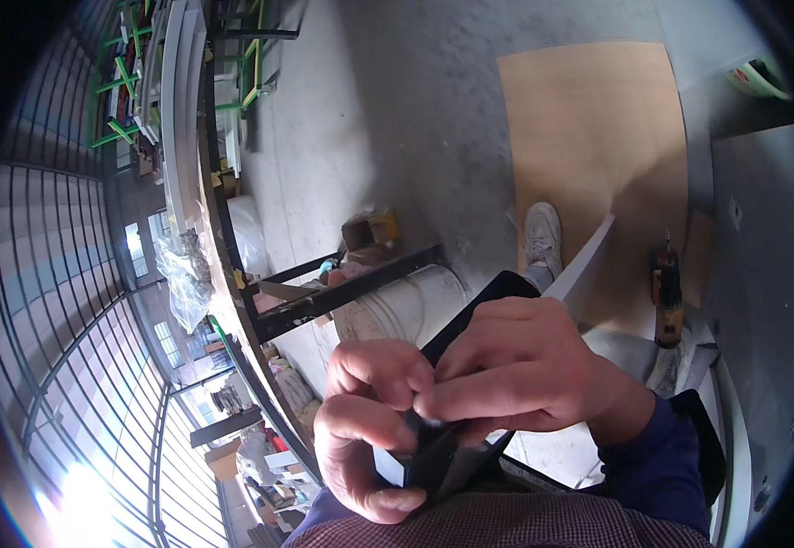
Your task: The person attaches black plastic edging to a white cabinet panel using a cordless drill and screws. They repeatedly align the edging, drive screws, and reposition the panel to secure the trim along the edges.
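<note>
"While both hands are so close together, can you tell what they hold?"

"The left hand [351,429] is curled around a dark piece [429,458], with the thumb low on it and the fingers nearer its top. So that hand has a grip."

"And the right hand [534,365]?"

"It comes in from the other side. Its fingers are bent, and the tips meet the left fingers over the dark piece. I can't tell if they pinch it or something small, because the fingers hide that spot."

"Where is the dark piece, then?"

"Low in the middle of the view, in front of the person's checked clothes [525,522]. A black bar [465,317] runs up past the hands. I can't tell if it is part of the same piece."

"Which step is this?"

"I think it is close finger work: one hand holds, and the other seems to work on a little spot."

"What would the next move need?"

"My guess is a steady left hand and small, gentle moves from the right fingertips. Pushing too hard might make the piece slip or turn."

"What else is near?"

"A white strip [587,260] sticks out past the right hand. A drill [668,310] is off to the right, by the brown board [598,119], well apart from both hands."
</note>
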{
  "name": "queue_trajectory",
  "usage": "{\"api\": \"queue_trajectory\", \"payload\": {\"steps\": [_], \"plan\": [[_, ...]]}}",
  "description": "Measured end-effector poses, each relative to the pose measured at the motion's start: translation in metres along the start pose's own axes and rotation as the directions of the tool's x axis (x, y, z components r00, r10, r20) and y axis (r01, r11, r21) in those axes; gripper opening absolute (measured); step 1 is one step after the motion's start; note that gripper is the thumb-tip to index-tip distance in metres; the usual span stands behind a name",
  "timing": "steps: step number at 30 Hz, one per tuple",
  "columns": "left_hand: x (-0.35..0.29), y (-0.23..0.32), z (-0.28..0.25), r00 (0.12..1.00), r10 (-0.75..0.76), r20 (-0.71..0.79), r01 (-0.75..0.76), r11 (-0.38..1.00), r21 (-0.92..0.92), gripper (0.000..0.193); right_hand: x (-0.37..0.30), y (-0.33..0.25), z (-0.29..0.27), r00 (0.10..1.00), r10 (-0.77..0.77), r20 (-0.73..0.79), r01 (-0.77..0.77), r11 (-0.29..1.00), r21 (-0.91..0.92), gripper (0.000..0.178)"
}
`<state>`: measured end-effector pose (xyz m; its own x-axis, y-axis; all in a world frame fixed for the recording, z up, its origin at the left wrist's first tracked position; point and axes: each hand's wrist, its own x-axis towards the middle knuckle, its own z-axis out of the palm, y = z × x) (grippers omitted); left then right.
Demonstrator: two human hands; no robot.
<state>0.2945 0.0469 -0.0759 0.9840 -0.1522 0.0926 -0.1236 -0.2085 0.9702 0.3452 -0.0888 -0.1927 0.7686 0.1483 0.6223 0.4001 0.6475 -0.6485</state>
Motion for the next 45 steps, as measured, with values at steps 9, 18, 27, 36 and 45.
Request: {"api": "queue_trajectory", "payload": {"steps": [9, 18, 27, 36, 45], "plan": [[0.005, 0.011, -0.004, 0.982, 0.176, -0.071, -0.164, 0.974, 0.154, 0.049, -0.009, 0.008, 0.012, 0.995, -0.060, -0.077, 0.026, 0.922, -0.387, 0.036], [0.027, 0.001, -0.012, 0.946, 0.262, 0.190, -0.242, 0.962, -0.123, 0.029, -0.010, 0.010, 0.011, 0.995, -0.061, -0.074, 0.027, 0.919, -0.393, 0.036], [0.023, 0.000, -0.003, 0.973, 0.210, 0.098, -0.190, 0.965, -0.179, 0.017, -0.008, 0.011, 0.010, 0.992, -0.102, -0.073, 0.066, 0.917, -0.392, 0.036], [0.018, -0.004, 0.001, 0.973, 0.228, 0.044, -0.217, 0.960, -0.174, 0.017, -0.010, 0.013, 0.010, 0.986, -0.141, -0.090, 0.095, 0.917, -0.387, 0.034], [0.020, -0.002, 0.001, 0.975, 0.209, 0.079, -0.193, 0.966, -0.174, 0.014, -0.009, 0.011, 0.008, 0.988, -0.132, -0.080, 0.090, 0.915, -0.393, 0.033]]}}
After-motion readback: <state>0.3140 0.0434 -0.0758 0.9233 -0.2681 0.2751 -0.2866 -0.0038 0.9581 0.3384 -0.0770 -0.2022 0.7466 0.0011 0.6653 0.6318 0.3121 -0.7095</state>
